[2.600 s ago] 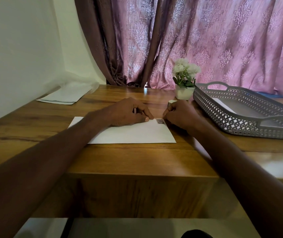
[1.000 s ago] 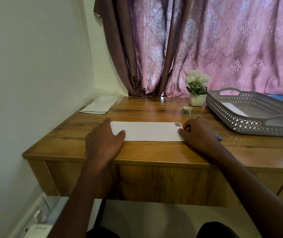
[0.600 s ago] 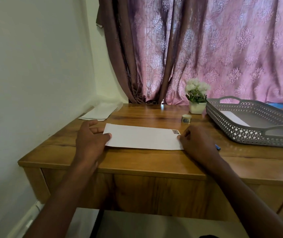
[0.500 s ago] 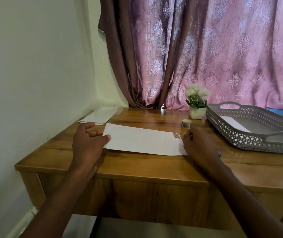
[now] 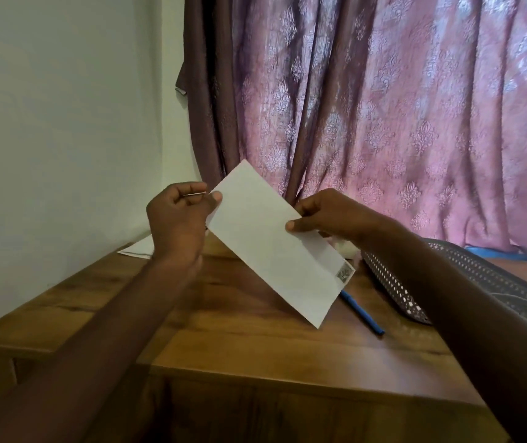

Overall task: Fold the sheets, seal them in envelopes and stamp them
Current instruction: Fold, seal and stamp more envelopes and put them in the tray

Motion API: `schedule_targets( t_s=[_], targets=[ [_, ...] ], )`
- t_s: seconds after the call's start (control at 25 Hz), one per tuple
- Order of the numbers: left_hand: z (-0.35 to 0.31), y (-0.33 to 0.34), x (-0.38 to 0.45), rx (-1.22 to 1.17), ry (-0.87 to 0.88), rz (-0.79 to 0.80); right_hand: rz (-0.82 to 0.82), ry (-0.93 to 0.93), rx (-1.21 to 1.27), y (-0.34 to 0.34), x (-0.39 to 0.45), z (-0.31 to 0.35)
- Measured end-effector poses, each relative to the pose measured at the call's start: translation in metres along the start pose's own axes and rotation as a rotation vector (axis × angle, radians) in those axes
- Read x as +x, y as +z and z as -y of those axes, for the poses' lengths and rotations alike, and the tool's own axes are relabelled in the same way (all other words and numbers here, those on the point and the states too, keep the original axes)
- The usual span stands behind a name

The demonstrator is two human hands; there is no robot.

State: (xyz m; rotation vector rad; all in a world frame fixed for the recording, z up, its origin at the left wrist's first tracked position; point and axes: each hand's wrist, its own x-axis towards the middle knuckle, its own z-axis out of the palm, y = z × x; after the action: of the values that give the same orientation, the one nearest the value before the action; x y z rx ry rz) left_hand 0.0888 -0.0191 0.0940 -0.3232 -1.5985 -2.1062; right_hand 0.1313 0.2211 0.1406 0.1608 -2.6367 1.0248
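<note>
Tray (image 5: 466, 279), grey and perforated, sits at the right of the desk (image 5: 255, 340); its contents cannot be made out from this angle, the right forearm covering much of it. Envelope (image 5: 275, 244) is off the desk, held in the air above it, tilted so its long axis runs from upper left down to lower right. Left hand (image 5: 179, 219) pinches the upper left end of the envelope, thumb on the near face and fingers curled behind. Right hand (image 5: 332, 215) grips the upper long edge near its middle, thumb tip pressed on the near face, fingers behind. Both grasps are closed on the envelope. The lower right end hangs free beyond both hands. Stamp (image 5: 344, 272) is fixed at that lower right corner, well clear of either grip. Pen (image 5: 363, 313), blue, lies on the desk just below the stamped corner, beside the tray. A further sheet (image 5: 137, 249) lies at the far left of the desk by the wall. Curtain (image 5: 383, 107) hangs behind.
</note>
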Motion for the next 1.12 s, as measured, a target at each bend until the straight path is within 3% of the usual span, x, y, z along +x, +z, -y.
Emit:
schedule_targets(
  t_s=[0.16,0.44,0.52,0.68,0.8,0.96,1.12],
  targets=[
    [-0.009,0.05,0.032,-0.199,-0.009,0.014,-0.136,0.082,0.345,-0.03,0.001,-0.01],
    [-0.024,0.183,0.056,-0.361,-0.02,0.123,-0.47,0.074,0.493,-0.117,-0.013,-0.052],
    [-0.024,0.228,0.057,-0.349,-0.016,0.139,-0.555,0.082,0.563,-0.143,-0.021,-0.075],
    [-0.022,0.315,0.05,-0.225,-0.007,0.321,-0.669,0.177,0.758,-0.176,-0.034,-0.131],
    [-0.002,0.356,0.039,-0.066,-0.054,0.372,-0.67,0.305,0.859,-0.179,-0.045,-0.172],
    [0.048,0.381,0.02,0.235,0.017,0.366,-0.557,0.62,0.903,-0.168,-0.053,-0.211],
    [0.092,0.386,-0.005,0.462,0.029,0.436,-0.422,0.838,0.752,-0.155,-0.057,-0.229]
  ],
)
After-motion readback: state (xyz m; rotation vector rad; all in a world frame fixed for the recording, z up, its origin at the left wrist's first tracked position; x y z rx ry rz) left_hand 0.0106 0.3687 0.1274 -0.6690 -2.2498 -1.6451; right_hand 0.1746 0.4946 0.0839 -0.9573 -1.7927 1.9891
